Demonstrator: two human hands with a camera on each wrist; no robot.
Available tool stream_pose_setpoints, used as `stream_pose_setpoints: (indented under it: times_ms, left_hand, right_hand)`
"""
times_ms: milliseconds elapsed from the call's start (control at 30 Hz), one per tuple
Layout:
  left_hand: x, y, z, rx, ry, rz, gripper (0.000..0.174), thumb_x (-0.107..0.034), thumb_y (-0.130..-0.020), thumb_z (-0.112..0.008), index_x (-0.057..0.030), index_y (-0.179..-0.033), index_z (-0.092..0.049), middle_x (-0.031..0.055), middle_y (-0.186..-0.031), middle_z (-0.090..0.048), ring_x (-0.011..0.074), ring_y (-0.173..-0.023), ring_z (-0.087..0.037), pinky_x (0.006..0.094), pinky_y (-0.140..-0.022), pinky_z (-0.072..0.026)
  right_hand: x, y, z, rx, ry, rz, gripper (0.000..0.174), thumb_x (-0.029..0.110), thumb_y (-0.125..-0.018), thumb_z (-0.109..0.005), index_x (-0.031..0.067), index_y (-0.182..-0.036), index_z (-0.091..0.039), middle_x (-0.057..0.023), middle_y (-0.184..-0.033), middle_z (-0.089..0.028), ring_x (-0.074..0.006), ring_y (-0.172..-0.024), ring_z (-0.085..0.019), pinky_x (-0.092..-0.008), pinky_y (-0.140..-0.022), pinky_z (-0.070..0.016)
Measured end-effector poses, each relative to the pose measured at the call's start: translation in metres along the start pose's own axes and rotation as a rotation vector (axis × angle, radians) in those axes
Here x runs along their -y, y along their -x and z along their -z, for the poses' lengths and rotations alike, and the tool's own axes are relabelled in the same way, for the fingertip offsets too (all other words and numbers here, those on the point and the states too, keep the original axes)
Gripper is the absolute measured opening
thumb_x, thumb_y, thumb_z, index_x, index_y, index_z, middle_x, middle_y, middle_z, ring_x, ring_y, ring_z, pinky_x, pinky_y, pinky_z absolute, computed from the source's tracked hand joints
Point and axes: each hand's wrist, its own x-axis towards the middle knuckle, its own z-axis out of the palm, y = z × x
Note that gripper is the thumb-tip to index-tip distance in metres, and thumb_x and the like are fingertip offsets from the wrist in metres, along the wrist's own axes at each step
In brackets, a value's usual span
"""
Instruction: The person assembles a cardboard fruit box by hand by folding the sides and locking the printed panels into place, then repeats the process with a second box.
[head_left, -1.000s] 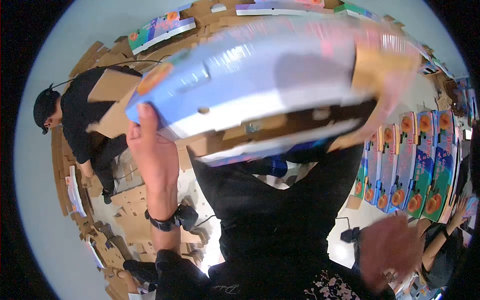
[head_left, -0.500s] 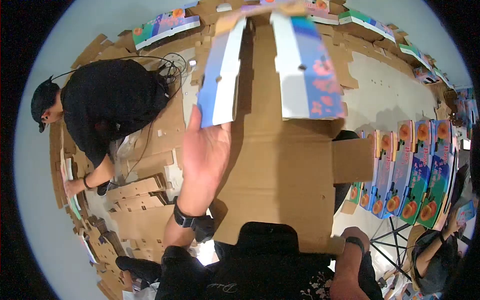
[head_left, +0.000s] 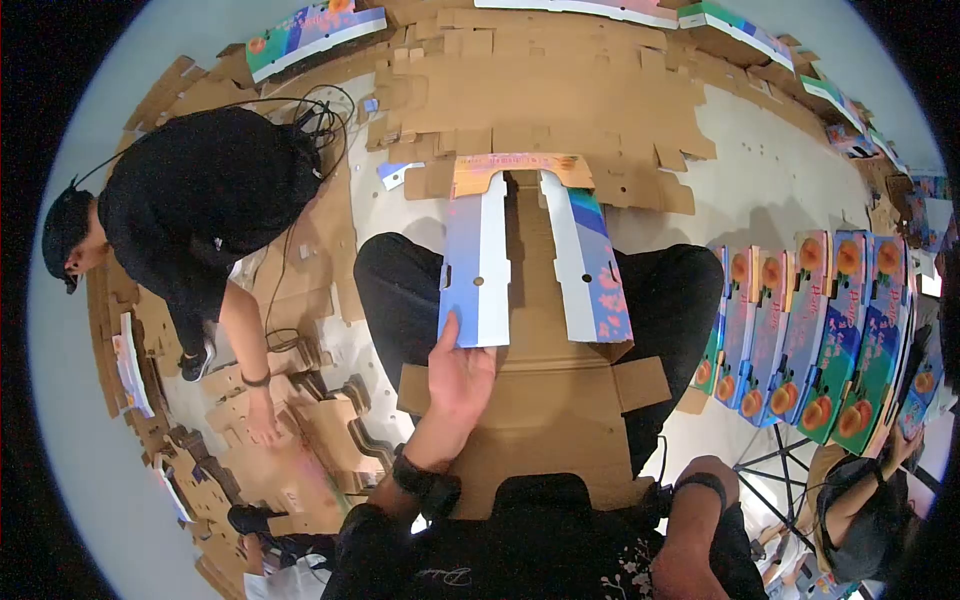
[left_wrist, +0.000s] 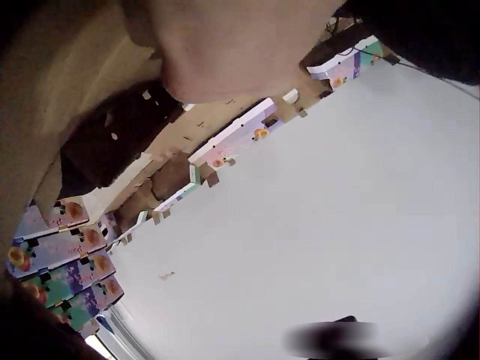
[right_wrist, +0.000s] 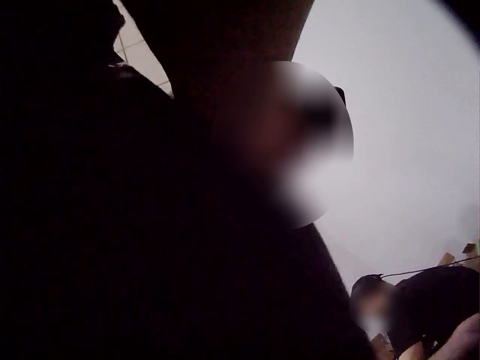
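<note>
A partly folded cardboard fruit box (head_left: 460, 270) lies across the person's black-trousered legs, its side panels printed blue, purple and pink. Its far end panel (head_left: 525, 175) stands folded, while the plain brown near end (head_left: 560, 400) lies flat toward the torso. The left hand (head_left: 462, 385) pinches the near corner of the left side panel, thumb on the printed face and fingers tucked under the edge. In the left wrist view that hand (left_wrist: 232, 45) fills the top. The right hand (head_left: 688, 565) is raised close to the body, its fingers hidden past the bottom edge; the right wrist view is mostly dark.
A row of folded peach-printed boxes (head_left: 800, 340) stands at the right. Flat cardboard (head_left: 550, 90) covers the floor ahead. Another person in black (head_left: 215, 200) bends over stacked cardboard pieces (head_left: 300, 420) at the left. A person (head_left: 850, 510) sits at the lower right.
The box has come down from a raised, tilted position onto the legs, the left hand still holding its corner. The right hand has moved up near the body. The other person's arm has shifted rightward.
</note>
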Motion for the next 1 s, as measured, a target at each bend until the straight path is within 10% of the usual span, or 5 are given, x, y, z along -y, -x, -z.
stream_pose_setpoints:
  times_ms: [233,433,500,600,1000]
  left_hand:
    - [-0.019,-0.008,0.023,-0.099,-0.397,0.237,0.030,-0.023,-0.101,-0.060,-0.0074,-0.126,-0.056,0.0058,-0.116,-0.061,0.0160,-0.101,-0.060,0.0318,-0.089,-0.0510]
    - [-0.059,0.060,-0.003,0.057,-1.276,0.056,0.025,-0.018,-0.096,-0.066,-0.0053,-0.116,-0.059,0.0040,-0.101,-0.059,0.0148,-0.087,-0.057,0.0296,-0.082,-0.0482]
    - [-0.079,0.073,0.007,0.185,-1.757,-0.326,0.030,-0.019,-0.095,-0.068,-0.0032,-0.118,-0.058,0.0042,-0.100,-0.059,0.0156,-0.089,-0.058,0.0295,-0.083,-0.0475]
    - [-0.095,0.067,0.021,0.000,-2.124,-1.011,0.043,-0.018,-0.092,-0.071,-0.0014,-0.127,-0.052,0.0074,-0.106,-0.057,0.0185,-0.097,-0.057,0.0340,-0.087,-0.0470]
    - [-0.066,0.080,0.047,0.284,-1.982,-0.903,0.059,0.006,-0.081,-0.069,0.0014,-0.138,-0.054,0.0158,-0.117,-0.061,0.0253,-0.106,-0.062,0.0360,-0.092,-0.0518]
  right_hand:
    - [0.009,0.007,0.005,0.055,0.012,-0.125,0.017,0.012,-0.101,-0.055,0.0117,-0.114,-0.066,-0.0048,-0.088,-0.065,-0.0151,-0.063,-0.057,-0.0301,-0.054,-0.0423]
    - [0.001,0.010,0.033,-0.792,-1.666,2.869,0.020,0.020,-0.085,-0.070,0.0054,-0.098,-0.070,-0.0115,-0.091,-0.069,-0.0247,-0.076,-0.067,-0.0405,-0.069,-0.0549]
    - [0.013,0.092,0.091,0.026,-3.148,3.280,0.032,0.007,-0.083,-0.070,0.0008,-0.113,-0.061,-0.0092,-0.095,-0.064,-0.0195,-0.080,-0.060,-0.0322,-0.080,-0.0497]
    - [0.016,0.158,0.111,0.702,-2.432,3.486,0.050,-0.001,-0.090,-0.063,0.0032,-0.137,-0.047,-0.0118,-0.122,-0.056,-0.0175,-0.097,-0.057,-0.0314,-0.087,-0.0493]
    - [0.031,0.216,0.085,1.536,-1.765,3.890,0.080,-0.007,-0.079,-0.065,0.0057,-0.149,-0.028,-0.0179,-0.136,-0.050,-0.0265,-0.126,-0.052,-0.0408,-0.107,-0.0444]
